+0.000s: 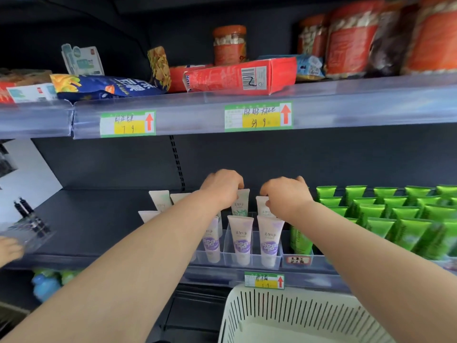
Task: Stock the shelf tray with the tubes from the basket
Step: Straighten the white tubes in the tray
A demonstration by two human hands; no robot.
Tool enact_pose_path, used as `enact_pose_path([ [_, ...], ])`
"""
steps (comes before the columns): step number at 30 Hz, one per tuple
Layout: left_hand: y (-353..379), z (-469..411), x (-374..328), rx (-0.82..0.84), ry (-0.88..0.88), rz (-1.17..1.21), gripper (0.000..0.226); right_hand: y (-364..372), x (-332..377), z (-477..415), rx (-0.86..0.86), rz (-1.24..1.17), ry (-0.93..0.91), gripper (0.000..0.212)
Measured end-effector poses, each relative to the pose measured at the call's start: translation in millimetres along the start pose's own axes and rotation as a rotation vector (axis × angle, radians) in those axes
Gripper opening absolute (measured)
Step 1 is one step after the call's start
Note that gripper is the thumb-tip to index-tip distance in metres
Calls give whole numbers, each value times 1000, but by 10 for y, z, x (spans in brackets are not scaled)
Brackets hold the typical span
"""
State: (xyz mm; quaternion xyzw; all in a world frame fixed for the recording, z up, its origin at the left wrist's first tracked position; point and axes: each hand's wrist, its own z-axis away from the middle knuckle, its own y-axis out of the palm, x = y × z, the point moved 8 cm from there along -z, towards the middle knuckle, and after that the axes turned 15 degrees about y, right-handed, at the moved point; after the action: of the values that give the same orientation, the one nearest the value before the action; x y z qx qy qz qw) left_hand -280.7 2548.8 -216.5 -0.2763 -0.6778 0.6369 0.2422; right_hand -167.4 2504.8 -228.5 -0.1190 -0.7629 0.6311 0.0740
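Reaches both arms into the middle shelf (99, 226). Curls the left hand (222, 189) over the crimped top of a green-labelled white tube (241, 204), fingers bent round its upper edge and gripping it. Directly under the knuckles, upright, in the back row of the clear shelf tray (247, 259).

Curls the right hand (286, 198) the same way, fingertips closed on the top edge of a second white tube (262, 206). Just beside the first tube, to its right, below and left of the palm; label too hidden to read.

In front of both, nearer the camera and lower than the hands: three purple-labelled tubes (241, 240), upright, caps down, one per compartment, touched by neither hand.

Left of the left forearm, more white tubes (160, 200), partly hidden by the arm. Right of the right wrist, close-packed rows of green tubes (395, 219).

Below the shelf edge, beneath the right forearm, the white slotted basket (284, 315).

Above, snack packets (106, 89) and an orange-lidded jar (230, 45). On the rails, price tags (258, 116) with red arrows.
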Motion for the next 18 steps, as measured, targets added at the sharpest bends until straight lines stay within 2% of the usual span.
enact_pose_path([
  [11,47,-138,40,-39,-5,-42,26,96,-2,-160,-48,1,22,34],
  [18,47,-135,64,-65,10,10,20,118,24,-166,-1,-1,22,35],
])
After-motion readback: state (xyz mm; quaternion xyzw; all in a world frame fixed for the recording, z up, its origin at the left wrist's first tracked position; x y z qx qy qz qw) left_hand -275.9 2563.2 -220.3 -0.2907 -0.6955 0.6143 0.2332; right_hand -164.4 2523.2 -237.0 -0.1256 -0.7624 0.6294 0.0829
